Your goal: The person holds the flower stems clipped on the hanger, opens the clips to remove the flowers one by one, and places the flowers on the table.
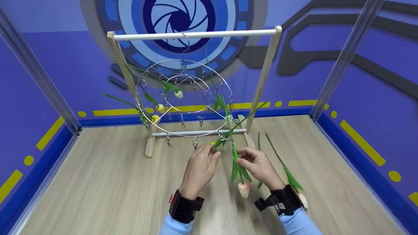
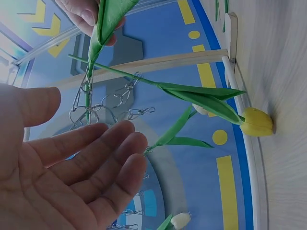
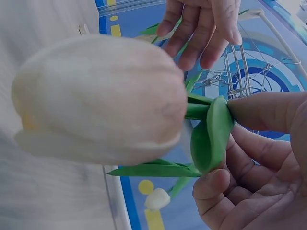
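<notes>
Wooden floor (image 1: 107,189) left of the hands lies open. Ahead, the clip ring (image 1: 184,98) and rack (image 1: 261,81) block passage; loose stems (image 1: 277,156) lie right.

This looks like a staged recording booth rather than a home: blue printed walls (image 1: 65,71) with a circular aperture graphic (image 1: 178,19), metal corner posts (image 1: 346,55), and a bare wood-grain floor (image 1: 98,189).
</notes>
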The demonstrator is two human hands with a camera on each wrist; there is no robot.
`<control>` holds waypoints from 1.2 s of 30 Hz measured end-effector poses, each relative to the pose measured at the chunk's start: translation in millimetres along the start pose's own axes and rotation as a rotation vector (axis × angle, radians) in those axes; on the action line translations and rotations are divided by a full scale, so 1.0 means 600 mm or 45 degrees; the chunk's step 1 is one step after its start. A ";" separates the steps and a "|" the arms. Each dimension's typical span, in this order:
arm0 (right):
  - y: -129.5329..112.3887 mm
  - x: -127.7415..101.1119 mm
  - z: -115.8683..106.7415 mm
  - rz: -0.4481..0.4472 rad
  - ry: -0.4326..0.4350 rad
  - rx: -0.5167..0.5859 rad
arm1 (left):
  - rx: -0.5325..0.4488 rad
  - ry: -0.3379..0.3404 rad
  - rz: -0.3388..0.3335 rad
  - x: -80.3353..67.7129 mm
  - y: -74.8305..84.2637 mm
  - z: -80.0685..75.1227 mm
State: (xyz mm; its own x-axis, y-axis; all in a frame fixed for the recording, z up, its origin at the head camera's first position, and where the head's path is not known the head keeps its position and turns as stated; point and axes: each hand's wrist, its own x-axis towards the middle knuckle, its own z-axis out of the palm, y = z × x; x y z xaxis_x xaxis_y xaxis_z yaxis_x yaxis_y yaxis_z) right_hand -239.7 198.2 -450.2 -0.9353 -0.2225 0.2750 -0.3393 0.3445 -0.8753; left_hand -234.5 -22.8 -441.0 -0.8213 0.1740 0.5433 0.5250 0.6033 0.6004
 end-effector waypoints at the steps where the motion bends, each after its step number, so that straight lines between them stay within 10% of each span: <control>1: 0.000 -0.001 0.002 0.004 -0.009 0.006 | -0.016 0.006 -0.005 0.000 -0.001 -0.001; 36: 0.000 -0.010 0.046 -0.117 -0.244 0.236 | -0.343 0.124 -0.097 0.014 -0.016 -0.001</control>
State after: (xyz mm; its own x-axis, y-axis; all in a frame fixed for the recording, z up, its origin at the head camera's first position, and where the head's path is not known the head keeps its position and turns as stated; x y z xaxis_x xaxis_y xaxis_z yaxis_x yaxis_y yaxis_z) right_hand -231.5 174.4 -462.9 -0.8594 -0.4198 0.2917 -0.3811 0.1458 -0.9129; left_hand -246.1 -27.7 -441.9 -0.8424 0.0529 0.5362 0.5134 0.3808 0.7690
